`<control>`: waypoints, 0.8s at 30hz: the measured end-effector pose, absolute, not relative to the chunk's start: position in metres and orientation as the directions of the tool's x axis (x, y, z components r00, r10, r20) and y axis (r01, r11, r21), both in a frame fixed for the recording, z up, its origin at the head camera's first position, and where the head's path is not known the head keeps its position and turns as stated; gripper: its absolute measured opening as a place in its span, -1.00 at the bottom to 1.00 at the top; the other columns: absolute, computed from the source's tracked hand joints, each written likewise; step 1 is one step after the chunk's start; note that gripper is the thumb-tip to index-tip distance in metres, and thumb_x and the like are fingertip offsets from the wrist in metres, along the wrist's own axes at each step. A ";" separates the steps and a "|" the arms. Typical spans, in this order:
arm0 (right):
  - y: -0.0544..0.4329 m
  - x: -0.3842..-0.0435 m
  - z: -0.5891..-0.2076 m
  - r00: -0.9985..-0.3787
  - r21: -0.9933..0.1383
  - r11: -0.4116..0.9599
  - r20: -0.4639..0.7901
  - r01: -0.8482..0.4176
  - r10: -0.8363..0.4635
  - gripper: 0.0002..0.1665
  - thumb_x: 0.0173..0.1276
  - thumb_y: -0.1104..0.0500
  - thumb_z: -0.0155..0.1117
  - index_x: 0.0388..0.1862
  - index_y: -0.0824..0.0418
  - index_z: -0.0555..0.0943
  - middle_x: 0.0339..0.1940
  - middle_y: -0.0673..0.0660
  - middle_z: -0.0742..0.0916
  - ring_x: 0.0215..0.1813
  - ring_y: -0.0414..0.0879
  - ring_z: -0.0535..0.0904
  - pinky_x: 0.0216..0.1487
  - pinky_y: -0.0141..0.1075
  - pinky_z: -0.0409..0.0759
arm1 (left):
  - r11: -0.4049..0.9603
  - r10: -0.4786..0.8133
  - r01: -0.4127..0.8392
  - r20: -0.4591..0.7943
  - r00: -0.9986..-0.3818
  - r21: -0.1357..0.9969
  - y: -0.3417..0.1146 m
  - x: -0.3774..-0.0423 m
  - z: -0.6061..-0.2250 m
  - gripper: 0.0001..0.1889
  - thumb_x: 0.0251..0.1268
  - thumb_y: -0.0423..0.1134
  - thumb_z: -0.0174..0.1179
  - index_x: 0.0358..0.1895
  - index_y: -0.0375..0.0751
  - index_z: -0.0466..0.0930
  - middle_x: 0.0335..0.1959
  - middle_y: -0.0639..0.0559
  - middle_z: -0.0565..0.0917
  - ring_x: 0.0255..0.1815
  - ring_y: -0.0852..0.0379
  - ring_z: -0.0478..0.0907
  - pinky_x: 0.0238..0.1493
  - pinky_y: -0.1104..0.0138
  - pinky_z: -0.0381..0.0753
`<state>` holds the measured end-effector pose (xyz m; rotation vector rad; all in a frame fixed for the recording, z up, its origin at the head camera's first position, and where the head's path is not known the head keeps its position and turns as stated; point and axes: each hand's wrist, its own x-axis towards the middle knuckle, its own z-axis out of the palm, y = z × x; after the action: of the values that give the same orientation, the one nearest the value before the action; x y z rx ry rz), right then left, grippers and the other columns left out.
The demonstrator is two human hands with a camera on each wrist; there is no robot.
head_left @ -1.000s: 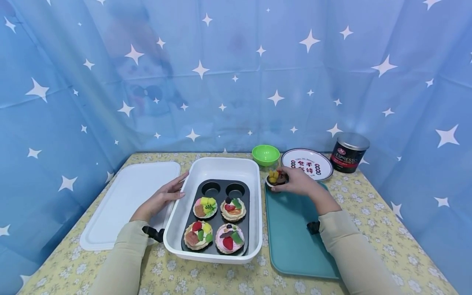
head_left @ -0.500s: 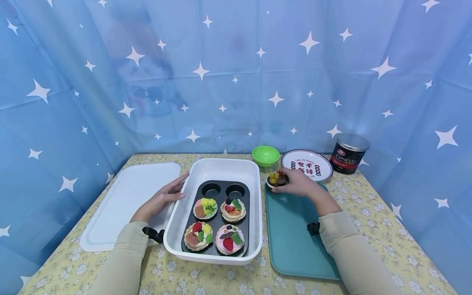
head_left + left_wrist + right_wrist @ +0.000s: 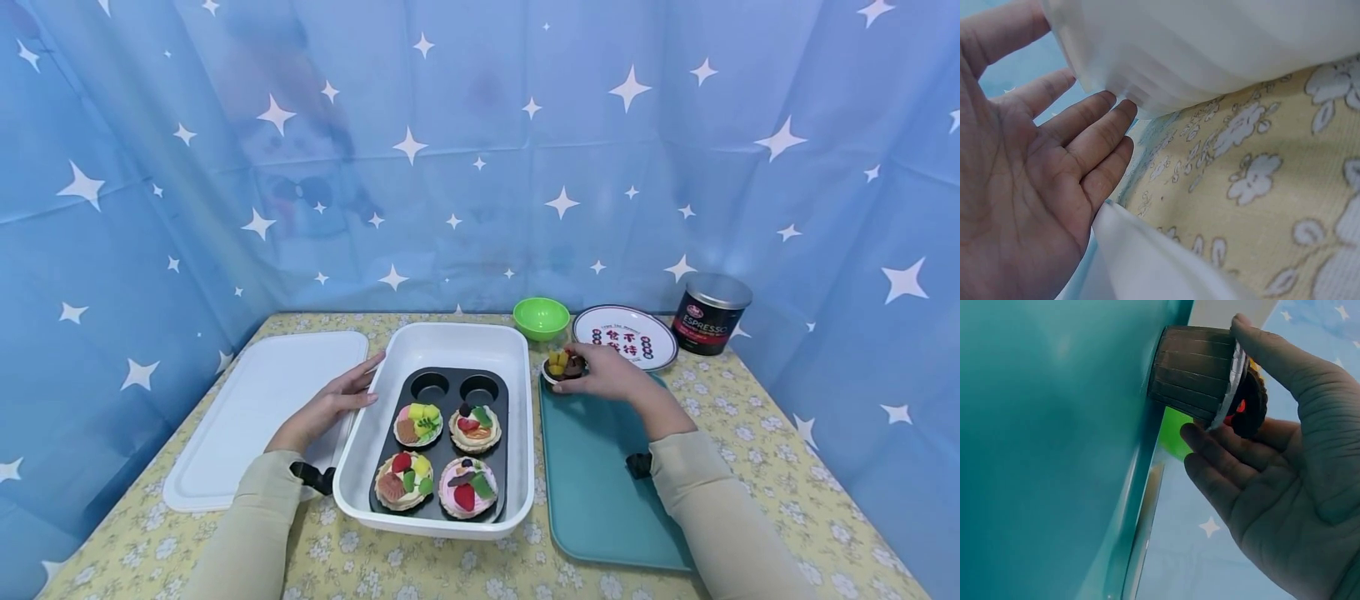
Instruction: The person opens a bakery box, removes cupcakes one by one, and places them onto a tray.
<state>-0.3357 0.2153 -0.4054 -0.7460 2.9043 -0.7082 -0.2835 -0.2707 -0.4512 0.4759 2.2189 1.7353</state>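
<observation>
In the head view my right hand (image 3: 611,372) pinches a chocolate cupcake (image 3: 557,367) topped with yellow and red pieces, at the far left corner of the teal tray (image 3: 600,483). The right wrist view shows the thumb and fingers at the rim of its dark ridged cup (image 3: 1191,370), whose base is right at the tray. My left hand (image 3: 333,404), fingers extended, touches the left wall of a white deep bin (image 3: 450,346). Inside stands a dark muffin tin (image 3: 455,400), with several fruit-topped tarts (image 3: 465,487) in its near cups and two bare cups at the far end.
A white lid (image 3: 255,417) lies on the left. Behind the tray are a green bowl (image 3: 541,318), an oval plate (image 3: 630,321) with red lettering and a black espresso can (image 3: 705,321). A flowered cloth (image 3: 375,567) covers the table; a starry blue curtain surrounds it.
Both hands keep their places, the right on the cupcake and the left at the bin. The whole view shifts very slightly; nothing else visibly moves.
</observation>
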 end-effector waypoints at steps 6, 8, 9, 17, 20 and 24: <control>0.215 -0.334 -0.401 -0.877 -0.446 0.770 0.078 -0.456 -0.474 0.05 0.27 -0.22 0.44 0.53 0.34 0.31 0.32 0.36 0.56 0.26 0.25 0.52 0.20 0.14 0.50 | 0.225 0.421 0.080 -0.023 -0.907 0.971 -0.271 -0.284 -0.451 -0.20 0.43 -0.10 0.17 0.64 0.25 -0.04 0.62 -0.10 0.06 0.58 -0.22 0.05 0.45 -0.22 0.11; 0.215 -0.333 -0.400 -0.875 -0.442 0.769 0.087 -0.462 -0.476 0.05 0.28 -0.23 0.44 0.53 0.33 0.30 0.35 0.37 0.54 0.29 0.26 0.50 0.22 0.15 0.48 | 0.226 0.420 0.075 -0.027 -0.907 0.971 -0.271 -0.284 -0.451 -0.19 0.43 -0.10 0.17 0.64 0.27 -0.04 0.62 -0.10 0.06 0.58 -0.22 0.06 0.45 -0.22 0.11; 0.215 -0.333 -0.400 -0.872 -0.438 0.767 0.095 -0.470 -0.480 0.05 0.28 -0.23 0.43 0.54 0.33 0.30 0.36 0.38 0.53 0.30 0.27 0.49 0.24 0.16 0.47 | 0.227 0.419 0.073 -0.030 -0.907 0.971 -0.270 -0.284 -0.451 -0.19 0.43 -0.10 0.17 0.64 0.28 -0.03 0.62 -0.09 0.06 0.58 -0.22 0.06 0.45 -0.22 0.11; 0.212 -0.328 -0.396 -0.853 -0.429 0.745 0.146 -0.510 -0.500 -0.05 0.32 -0.14 0.44 0.53 0.29 0.33 0.41 0.37 0.49 0.37 0.30 0.42 0.31 0.19 0.41 | 0.237 0.403 0.059 -0.043 -0.914 0.970 -0.270 -0.284 -0.450 -0.20 0.42 -0.09 0.18 0.63 0.31 -0.02 0.62 -0.03 0.08 0.58 -0.18 0.08 0.45 -0.19 0.14; 0.210 -0.326 -0.395 -0.849 -0.423 0.742 0.161 -0.520 -0.503 -0.11 0.32 -0.13 0.44 0.49 0.28 0.39 0.34 0.36 0.54 0.30 0.27 0.50 0.23 0.17 0.48 | 0.234 0.411 0.066 -0.037 -0.911 0.970 -0.270 -0.283 -0.449 -0.20 0.43 -0.11 0.16 0.64 0.29 -0.03 0.62 -0.05 0.07 0.58 -0.19 0.08 0.45 -0.19 0.14; 0.207 -0.324 -0.393 -0.844 -0.423 0.734 0.183 -0.531 -0.505 -0.19 0.31 -0.12 0.45 0.43 0.21 0.47 0.25 0.31 0.60 0.17 0.18 0.57 0.11 0.12 0.55 | 0.227 0.417 0.071 -0.032 -0.908 0.971 -0.270 -0.282 -0.449 -0.20 0.44 -0.11 0.16 0.64 0.26 -0.03 0.62 -0.08 0.08 0.58 -0.20 0.08 0.45 -0.21 0.14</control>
<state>-0.3240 0.2070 -0.3934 -0.8901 2.9764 -0.7537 -0.2820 -0.2702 -0.4487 0.4564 2.2196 1.7323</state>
